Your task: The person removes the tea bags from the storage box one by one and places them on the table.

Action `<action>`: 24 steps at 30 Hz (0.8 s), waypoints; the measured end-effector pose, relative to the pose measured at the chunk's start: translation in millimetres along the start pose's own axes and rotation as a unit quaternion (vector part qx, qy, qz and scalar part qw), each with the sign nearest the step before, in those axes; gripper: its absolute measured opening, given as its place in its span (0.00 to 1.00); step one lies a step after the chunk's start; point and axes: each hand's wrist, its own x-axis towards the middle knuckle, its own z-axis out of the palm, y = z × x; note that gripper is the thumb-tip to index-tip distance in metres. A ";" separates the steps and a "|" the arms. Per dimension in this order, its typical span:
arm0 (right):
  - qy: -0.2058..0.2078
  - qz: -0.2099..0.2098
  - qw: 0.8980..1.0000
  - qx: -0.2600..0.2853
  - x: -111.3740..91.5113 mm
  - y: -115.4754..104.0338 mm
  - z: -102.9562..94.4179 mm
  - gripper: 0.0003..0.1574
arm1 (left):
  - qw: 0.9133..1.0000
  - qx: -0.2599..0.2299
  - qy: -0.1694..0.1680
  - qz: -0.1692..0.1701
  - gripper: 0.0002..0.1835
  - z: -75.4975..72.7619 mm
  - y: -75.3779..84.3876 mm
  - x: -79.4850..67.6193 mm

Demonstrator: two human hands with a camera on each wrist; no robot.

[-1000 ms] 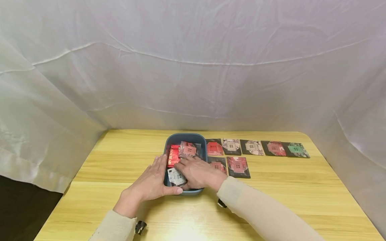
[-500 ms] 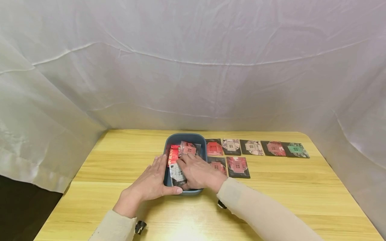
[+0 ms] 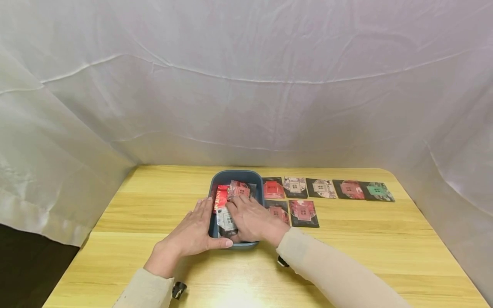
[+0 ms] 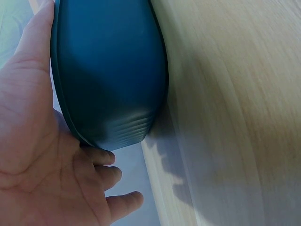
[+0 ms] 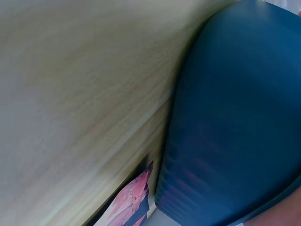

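Note:
A dark blue plastic bin [image 3: 236, 173] holds several flat sachets. My left hand [image 3: 191, 231] rests on the bin's left side, thumb along the near rim; in the left wrist view its palm [image 4: 42, 155] lies beside the bin wall [image 4: 108, 70]. My right hand [image 3: 254, 220] reaches inside from the right, its fingertips and thumb against a white-and-black sachet [image 3: 227, 220]; whether they pinch it is hidden. Beyond lie a shiny red sachet [image 3: 221, 197] and a pinkish-red one [image 3: 239, 189]. In the right wrist view, the bin [image 5: 240, 108] hides most of that hand.
Right of the bin, several sachets lie flat in two rows on the wooden table [image 3: 366, 248]: the far row ends at a green-labelled sachet [image 3: 378, 191], the near row at a red-and-black one [image 3: 304, 213]. A pale cloth [image 3: 246, 107] hangs behind.
Under my right fingers the white-and-black sachet has turned more upright and slid slightly away from me. My left hand has stayed on the bin.

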 end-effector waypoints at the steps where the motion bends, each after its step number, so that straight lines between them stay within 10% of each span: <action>1: 0.002 0.000 1.000 -0.002 0.1 0.1 0.0 0.65 | 1.000 0.000 0.000 0.000 0.76 -0.1 0.1 0.0; 24: 0.009 0.006 1.000 -0.010 -0.5 -0.3 -0.8 0.67 | 0.999 0.032 0.003 0.001 0.77 -0.2 1.0 -0.4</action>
